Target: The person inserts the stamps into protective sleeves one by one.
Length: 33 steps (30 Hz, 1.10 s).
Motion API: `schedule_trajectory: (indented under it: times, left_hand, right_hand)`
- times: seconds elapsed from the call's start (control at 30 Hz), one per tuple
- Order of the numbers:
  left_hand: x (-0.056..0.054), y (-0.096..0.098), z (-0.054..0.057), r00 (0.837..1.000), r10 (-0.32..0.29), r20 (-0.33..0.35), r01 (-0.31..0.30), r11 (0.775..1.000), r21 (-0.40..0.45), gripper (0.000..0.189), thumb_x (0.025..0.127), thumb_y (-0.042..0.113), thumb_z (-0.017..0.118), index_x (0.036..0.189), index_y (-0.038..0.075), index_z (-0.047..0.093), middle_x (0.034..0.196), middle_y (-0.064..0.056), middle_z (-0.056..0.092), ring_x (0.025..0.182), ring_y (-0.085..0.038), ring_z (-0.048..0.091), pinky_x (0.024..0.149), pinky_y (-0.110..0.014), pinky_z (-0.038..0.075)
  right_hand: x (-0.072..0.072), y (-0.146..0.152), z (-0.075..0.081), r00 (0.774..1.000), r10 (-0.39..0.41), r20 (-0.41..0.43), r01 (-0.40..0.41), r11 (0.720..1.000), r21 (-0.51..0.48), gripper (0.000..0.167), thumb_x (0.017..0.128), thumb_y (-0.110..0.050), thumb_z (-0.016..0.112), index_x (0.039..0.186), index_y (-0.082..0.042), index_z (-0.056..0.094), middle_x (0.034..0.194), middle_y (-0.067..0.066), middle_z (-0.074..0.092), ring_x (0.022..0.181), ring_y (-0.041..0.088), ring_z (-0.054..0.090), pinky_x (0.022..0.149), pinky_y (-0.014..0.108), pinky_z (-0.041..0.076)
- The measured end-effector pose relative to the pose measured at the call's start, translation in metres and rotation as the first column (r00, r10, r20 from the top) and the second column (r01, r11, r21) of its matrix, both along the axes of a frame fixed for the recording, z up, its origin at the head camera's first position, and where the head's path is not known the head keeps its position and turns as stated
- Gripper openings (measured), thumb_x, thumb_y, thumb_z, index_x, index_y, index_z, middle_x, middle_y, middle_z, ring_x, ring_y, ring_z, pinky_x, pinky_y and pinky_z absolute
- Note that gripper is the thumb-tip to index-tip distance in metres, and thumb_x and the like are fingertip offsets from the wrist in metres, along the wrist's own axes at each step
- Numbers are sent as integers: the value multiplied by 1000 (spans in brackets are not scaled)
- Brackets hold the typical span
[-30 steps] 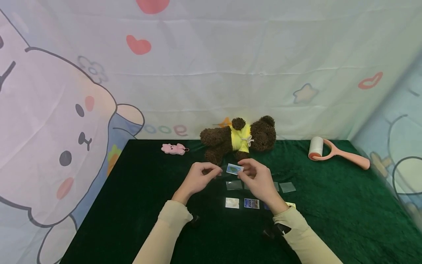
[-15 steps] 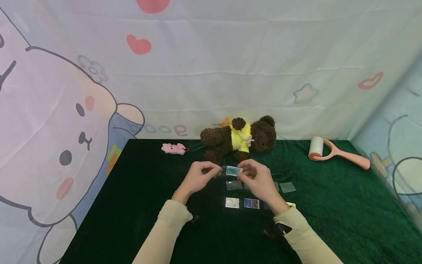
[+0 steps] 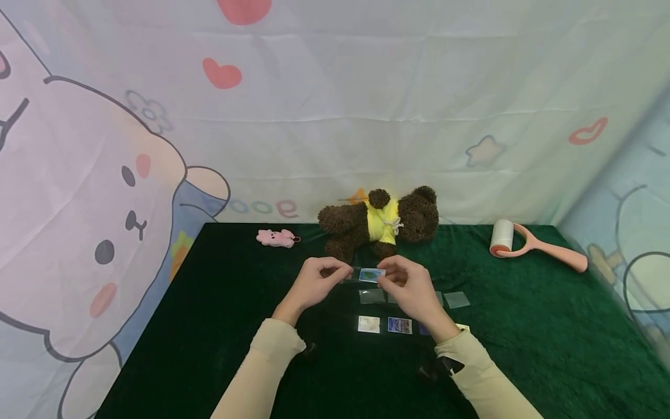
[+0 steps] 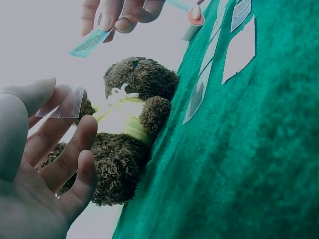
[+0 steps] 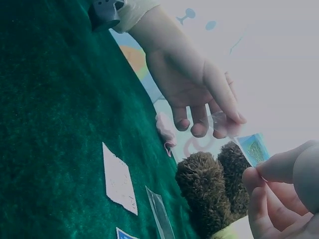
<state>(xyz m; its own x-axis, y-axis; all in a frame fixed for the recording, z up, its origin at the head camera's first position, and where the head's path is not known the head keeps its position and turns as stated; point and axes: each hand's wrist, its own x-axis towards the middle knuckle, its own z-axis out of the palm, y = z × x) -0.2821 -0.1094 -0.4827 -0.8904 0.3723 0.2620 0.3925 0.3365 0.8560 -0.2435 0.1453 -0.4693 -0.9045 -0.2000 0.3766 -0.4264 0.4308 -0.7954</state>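
The left hand (image 3: 313, 284) pinches a small clear bag (image 4: 75, 106) between its thumb and a finger, and its other fingers are bent and spread. The right hand (image 3: 410, 286) pinches a little picture stamp (image 3: 369, 275) by its right end. The stamp has a white edge, a blue back and a green shape in the middle, a bit like a leaf. It is up in the air between the 2 hands, with its free end toward the clear bag. The stamp and the bag are very close, but I cannot tell if they touch.

Under the hands, a row of flat bags (image 3: 371, 297) lies on the green cloth (image 3: 209, 349). The right hand hides part of this row. Nearer to the person are 4 more stamps in a line: a pale stamp (image 3: 369, 324), a dark blue stamp (image 3: 400, 325), and 2 partly hidden by the right arm, a blue stamp (image 3: 424, 329) and a yellow stamp (image 3: 463, 327).

Just past the hands, a brown teddy bear (image 3: 381, 224) in a yellow shirt lies with its head to the right. A pink toy (image 3: 275, 238) lies off to the left. Far to the right is a lint roller (image 3: 544, 245) with a white roll and a peach handle. At the back hangs a pale wall cloth (image 3: 366, 87) with red hearts.
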Motion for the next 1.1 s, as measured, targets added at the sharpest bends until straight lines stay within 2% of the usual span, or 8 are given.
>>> schedule_trajectory:
  times: [0.37,0.63,0.83,1.1]
  left_hand:
    - [-1,2,4,1000,-17,-18,16,999,-34,17,104,30,70,109,19,82,97,4,75,85,-16,67,80,-37,57]
    - [-5,7,7,999,-24,-28,24,1000,-3,17,103,29,71,108,18,83,96,4,77,85,-17,68,80,-37,57]
    - [-4,6,6,999,-20,-32,21,999,27,18,102,28,72,108,16,83,97,2,78,86,-17,69,82,-36,57]
    - [-4,6,5,999,-17,-30,17,1000,18,18,102,28,72,108,16,83,97,4,78,86,-16,69,81,-36,58]
  right_hand:
    - [1,2,5,1000,14,-3,-14,1000,-22,18,96,-7,76,114,-8,73,98,5,76,82,14,74,72,28,59]
    - [0,5,4,999,-9,-33,8,1000,-28,16,95,-6,77,111,-9,73,96,7,77,80,14,75,69,28,59]
    - [-1,4,3,1000,-12,5,12,999,-50,15,95,-7,78,109,-8,73,94,8,78,78,14,77,65,28,57]
    - [0,4,3,1000,6,20,-5,999,-46,14,96,-9,77,109,-9,74,95,7,78,79,14,76,69,28,58]
